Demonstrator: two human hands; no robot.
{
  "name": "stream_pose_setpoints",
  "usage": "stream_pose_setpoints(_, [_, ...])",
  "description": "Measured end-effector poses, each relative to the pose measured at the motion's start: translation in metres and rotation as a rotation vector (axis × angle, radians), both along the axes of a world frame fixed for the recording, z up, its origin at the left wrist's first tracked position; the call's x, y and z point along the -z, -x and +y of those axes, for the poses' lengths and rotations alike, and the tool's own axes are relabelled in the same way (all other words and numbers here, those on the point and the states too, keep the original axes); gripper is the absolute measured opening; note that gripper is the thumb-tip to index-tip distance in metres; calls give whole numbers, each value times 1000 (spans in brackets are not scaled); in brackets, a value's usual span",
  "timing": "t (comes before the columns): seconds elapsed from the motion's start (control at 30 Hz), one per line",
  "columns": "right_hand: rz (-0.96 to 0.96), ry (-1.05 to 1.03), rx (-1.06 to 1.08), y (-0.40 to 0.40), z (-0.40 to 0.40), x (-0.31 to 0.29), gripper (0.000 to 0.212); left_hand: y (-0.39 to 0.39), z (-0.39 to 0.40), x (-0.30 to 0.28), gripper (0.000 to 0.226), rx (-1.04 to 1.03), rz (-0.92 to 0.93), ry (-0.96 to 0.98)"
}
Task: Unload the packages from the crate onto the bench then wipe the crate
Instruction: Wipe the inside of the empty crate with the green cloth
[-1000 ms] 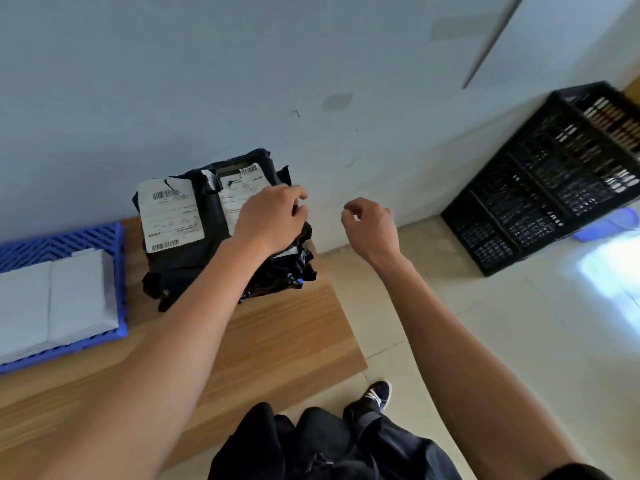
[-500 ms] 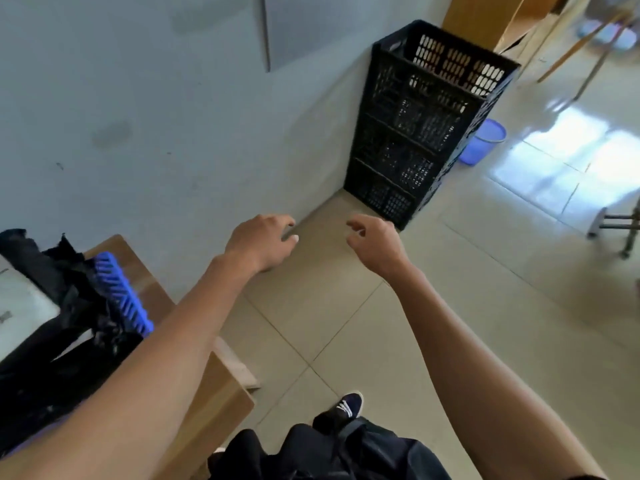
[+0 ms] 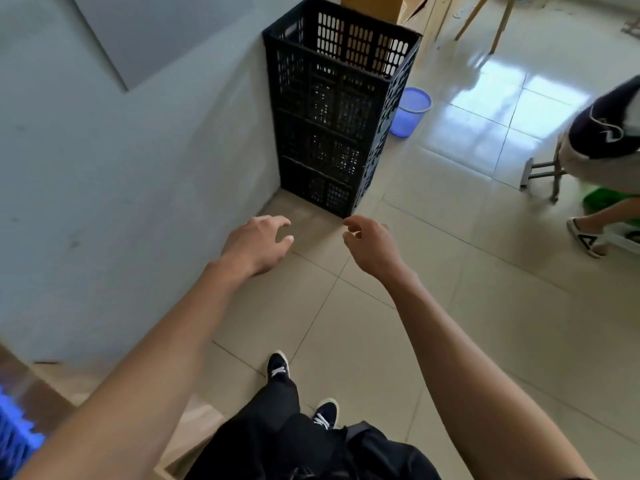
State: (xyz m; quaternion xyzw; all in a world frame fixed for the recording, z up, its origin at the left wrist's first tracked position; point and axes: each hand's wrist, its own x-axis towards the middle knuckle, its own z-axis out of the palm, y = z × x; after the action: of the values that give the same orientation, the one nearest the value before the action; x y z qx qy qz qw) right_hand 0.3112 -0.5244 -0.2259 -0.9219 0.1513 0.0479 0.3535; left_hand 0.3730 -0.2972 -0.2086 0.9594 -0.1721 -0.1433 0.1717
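Crate point(image 3: 337, 109) stands on the tiled floor point(image 3: 450, 271), tight against the wall point(image 3: 138, 150), tall and black, its plastic walls pierced with rows of slots and fine lattice. Whether anything lies inside it cannot be told from here; only the far inner wall near its rim shows.

Both hands hang in the air short of the crate, well below its rim and near its base corner. The left hand point(image 3: 256, 242) is open, fingers spread and slightly bent, holding nothing. The right hand point(image 3: 369, 244) is empty too, its fingers loosely curled with thumb and forefinger close together.

Judging by the reach, the step in hand is going to the crate, either for another package or to start wiping. The next move calls for closing the gap, then raising the hands over the high rim; its depth means reaching well down inside.

Just behind the crate sits a round, translucent blue bin point(image 3: 410, 110). Far to the crate's right, another person point(image 3: 602, 147) sits on a stool. Well on the near side of the crate, a wooden surface point(image 3: 34, 393) edge and a blurred blue tray point(image 3: 14, 434) show at the frame's corner.
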Motion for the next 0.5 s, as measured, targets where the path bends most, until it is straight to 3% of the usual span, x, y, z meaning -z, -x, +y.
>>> stream_pose_setpoints(0.17, [22, 4, 25, -64, -20, 3, 44, -73, -28, 10, 44, -6, 18, 55])
stream_pose_setpoints(0.5, [-17, -24, 128, -221, -60, -12, 35, -240, -83, 4, 41, 9, 33, 206])
